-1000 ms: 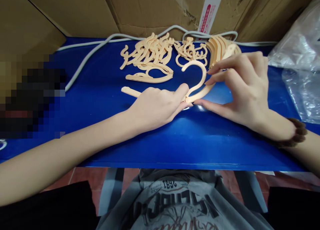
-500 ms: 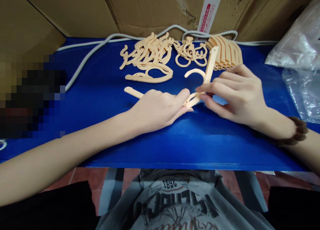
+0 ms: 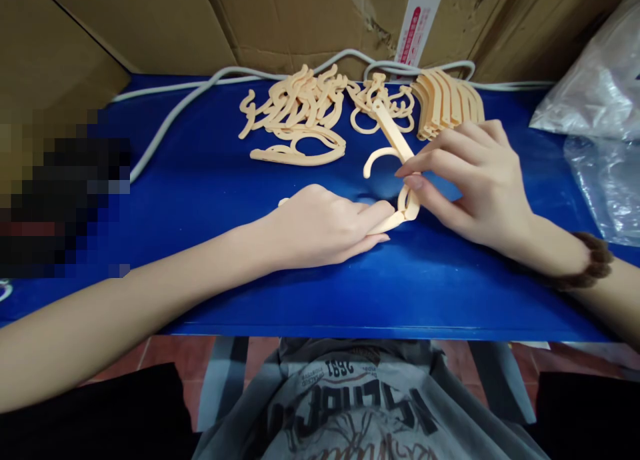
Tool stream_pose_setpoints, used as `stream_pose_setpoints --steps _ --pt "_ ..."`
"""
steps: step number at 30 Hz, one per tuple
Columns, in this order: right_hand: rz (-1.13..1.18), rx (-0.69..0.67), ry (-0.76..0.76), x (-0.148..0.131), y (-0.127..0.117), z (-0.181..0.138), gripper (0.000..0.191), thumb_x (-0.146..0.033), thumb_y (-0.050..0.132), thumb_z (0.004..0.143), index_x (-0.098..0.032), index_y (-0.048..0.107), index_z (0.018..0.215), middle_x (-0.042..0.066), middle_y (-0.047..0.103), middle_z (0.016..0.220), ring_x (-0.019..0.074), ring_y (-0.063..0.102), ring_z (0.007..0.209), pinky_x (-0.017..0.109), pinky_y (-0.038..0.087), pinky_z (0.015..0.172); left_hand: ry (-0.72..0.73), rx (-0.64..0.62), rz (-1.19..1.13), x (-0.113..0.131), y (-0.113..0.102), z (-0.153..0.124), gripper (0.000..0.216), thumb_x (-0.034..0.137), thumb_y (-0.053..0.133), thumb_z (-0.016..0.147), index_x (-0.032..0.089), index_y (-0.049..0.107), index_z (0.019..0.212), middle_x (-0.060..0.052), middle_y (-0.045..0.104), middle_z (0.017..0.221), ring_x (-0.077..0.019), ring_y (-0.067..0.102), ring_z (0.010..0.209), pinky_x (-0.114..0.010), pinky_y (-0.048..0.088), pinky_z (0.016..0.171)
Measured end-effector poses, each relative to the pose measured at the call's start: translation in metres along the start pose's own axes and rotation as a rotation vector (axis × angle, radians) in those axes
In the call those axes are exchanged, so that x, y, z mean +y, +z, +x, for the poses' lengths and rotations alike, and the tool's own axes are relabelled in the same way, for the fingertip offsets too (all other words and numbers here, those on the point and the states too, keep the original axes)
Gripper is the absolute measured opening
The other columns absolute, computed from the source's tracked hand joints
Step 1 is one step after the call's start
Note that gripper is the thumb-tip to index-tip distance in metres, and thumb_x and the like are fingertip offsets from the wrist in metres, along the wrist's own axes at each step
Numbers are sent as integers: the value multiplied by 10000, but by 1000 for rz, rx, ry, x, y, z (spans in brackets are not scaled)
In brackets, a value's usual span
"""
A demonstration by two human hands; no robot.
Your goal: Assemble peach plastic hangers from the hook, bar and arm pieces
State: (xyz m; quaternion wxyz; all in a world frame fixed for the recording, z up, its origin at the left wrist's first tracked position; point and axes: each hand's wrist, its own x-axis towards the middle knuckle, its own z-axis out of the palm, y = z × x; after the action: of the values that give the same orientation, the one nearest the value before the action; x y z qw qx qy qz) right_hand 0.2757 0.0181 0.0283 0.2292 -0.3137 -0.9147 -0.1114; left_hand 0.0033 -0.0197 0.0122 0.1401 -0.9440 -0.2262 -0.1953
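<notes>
A peach plastic folding hanger (image 3: 395, 140) lies on the blue table (image 3: 320, 287) between my hands. My left hand (image 3: 325, 227) lies over one arm of it, fingers closed and pressing it down near the joint. My right hand (image 3: 470, 180) pinches the other arm, which stands swung up and back toward the far piles. The hanger's hook (image 3: 377, 159) curves out to the left of that raised arm. Most of the left arm of the hanger is hidden under my left hand.
Loose peach hanger parts (image 3: 300, 110) lie heaped at the back, small hooks (image 3: 377, 103) beside them, and a neat stack of folded hangers (image 3: 447, 103) to the right. A white cable (image 3: 170, 117) runs along the back. Cardboard boxes (image 3: 150, 20) stand behind; a plastic bag (image 3: 600, 127) lies right.
My right hand has swung the hanger's right arm up and over to the left about the joint. My left hand slid slightly right and toward me, still pressing the other arm.
</notes>
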Motion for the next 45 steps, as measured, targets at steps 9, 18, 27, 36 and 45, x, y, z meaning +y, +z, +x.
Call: stream_pose_setpoints --steps 9,18,27,36,45 --pt "92 54 228 3 1 1 197 -376 565 1196 -275 724 1137 66 787 1104 281 745 1069 473 496 1008 6 6 -42 -3 1 -1 354 310 484 1264 160 754 1092 0 822 792 -207 807 616 -344 337 485" --pt "92 -22 257 6 6 2 140 -217 587 1066 -285 670 1156 71 780 1106 311 746 1068 505 524 1024 7 6 -35 -3 5 -4 448 335 414 1290 164 814 1184 12 874 903 -183 857 734 -361 416 525" --pt "-11 -186 329 13 8 5 227 -216 593 978 -240 560 1202 102 756 1126 341 748 1091 558 527 1061 17 59 0 -3 2 -2 438 291 443 1277 163 827 1110 8 784 808 -186 763 721 -360 432 568" --pt "20 -152 242 15 12 -1 467 -214 575 877 -272 532 1338 61 771 1164 337 777 1115 601 546 1097 -2 29 11 -7 5 1 310 161 488 1194 122 792 1145 -74 816 1020 -257 747 995 -340 567 739" --pt "-21 -210 201 16 11 1 339 -241 551 931 -227 661 1252 107 802 1129 353 781 1085 593 572 1044 36 52 -59 -10 10 1 273 206 534 1211 134 793 1162 -139 823 1173 -325 781 1173 -442 672 988"
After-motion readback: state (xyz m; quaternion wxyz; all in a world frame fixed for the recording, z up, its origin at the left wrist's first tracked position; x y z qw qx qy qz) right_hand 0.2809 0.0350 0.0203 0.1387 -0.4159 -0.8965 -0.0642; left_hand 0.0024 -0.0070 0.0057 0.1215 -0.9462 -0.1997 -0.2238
